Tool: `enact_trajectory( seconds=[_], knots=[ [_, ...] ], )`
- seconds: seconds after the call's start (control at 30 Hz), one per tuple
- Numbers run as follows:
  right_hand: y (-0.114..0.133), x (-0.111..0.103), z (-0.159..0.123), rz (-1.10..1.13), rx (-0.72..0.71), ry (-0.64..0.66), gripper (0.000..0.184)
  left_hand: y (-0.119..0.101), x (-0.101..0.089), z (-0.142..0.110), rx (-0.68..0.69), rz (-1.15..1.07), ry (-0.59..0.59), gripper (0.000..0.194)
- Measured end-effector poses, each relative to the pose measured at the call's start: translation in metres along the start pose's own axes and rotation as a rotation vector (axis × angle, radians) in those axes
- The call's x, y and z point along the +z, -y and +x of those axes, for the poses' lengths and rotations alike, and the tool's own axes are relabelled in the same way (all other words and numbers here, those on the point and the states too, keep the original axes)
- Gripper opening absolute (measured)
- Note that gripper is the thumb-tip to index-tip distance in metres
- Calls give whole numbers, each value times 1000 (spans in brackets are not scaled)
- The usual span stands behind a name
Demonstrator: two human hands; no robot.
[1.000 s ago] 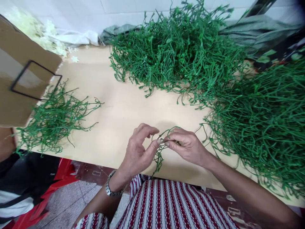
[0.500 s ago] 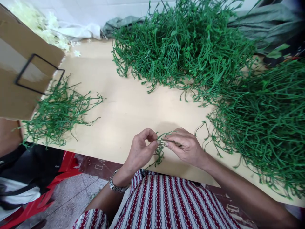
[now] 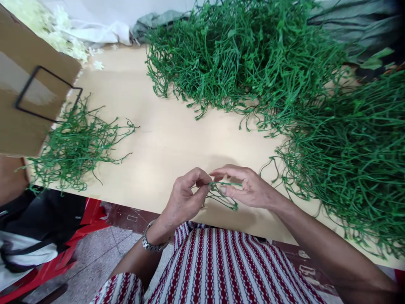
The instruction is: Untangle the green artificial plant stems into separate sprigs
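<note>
Near the table's front edge, my left hand (image 3: pixel 189 193) pinches a small bunch of thin green artificial stems (image 3: pixel 226 199) between thumb and fingertips. The stems point to the right, some looping down with small budded tips. Beside it, my right hand (image 3: pixel 243 185) has its thumb and fingers apart around one of the stems, which runs toward its palm; a firm grip does not show. A large heap of similar green stems (image 3: pixel 228 63) lies at the back, joined by another heap (image 3: pixel 354 160) on the right.
A smaller pile of green stems (image 3: pixel 79 143) lies at left, by an upright cardboard piece (image 3: pixel 34 97) and a black wire frame (image 3: pixel 47 95). Whitish artificial flowers (image 3: pixel 47 25) sit at the back left. A red stool (image 3: pixel 85 228) with black bags stands below; another person's arm (image 3: pixel 12 179) shows at far left.
My right hand's fingers have come apart from the stems and the hand has lifted slightly. The stem tips now fan rightward below it. My left hand keeps its pinch.
</note>
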State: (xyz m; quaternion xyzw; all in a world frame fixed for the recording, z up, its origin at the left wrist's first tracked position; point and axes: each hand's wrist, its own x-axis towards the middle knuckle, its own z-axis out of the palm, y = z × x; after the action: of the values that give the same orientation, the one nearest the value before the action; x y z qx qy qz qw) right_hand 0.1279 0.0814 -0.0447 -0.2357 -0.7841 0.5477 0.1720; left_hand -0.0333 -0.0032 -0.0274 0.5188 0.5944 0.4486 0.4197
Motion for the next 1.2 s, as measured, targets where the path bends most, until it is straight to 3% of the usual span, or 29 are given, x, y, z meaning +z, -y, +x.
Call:
enact_trajectory(
  seconds=[0.07,0.13,0.3,0.4,0.6,0.8,0.97,1.07,1.2],
  knots=[
    [0,4,1,111,-2,31,35,0,2,0,14,-10,-20,9],
    [0,12,1,181,32,-16,35,1,5,0,44,30,-64,10],
    [-3,24,0,159,47,-146,34,1,10,1,90,179,-131,12],
    [-6,23,0,27,-30,-188,27,0,8,2,29,262,-72,11],
    [-7,23,-3,-57,-28,-240,14,0,1,6,-109,262,79,12],
    [-4,24,-7,-297,-135,-183,14,2,-3,7,-91,328,124,11],
    [-5,23,-7,-490,-312,-119,19,-1,-2,7,-75,448,124,15],
    [-4,18,-5,-440,-321,-73,18,-3,-5,7,-102,467,142,15],
    [-3,10,-4,-95,-130,63,15,-7,-9,8,-98,413,218,15]
  ],
)
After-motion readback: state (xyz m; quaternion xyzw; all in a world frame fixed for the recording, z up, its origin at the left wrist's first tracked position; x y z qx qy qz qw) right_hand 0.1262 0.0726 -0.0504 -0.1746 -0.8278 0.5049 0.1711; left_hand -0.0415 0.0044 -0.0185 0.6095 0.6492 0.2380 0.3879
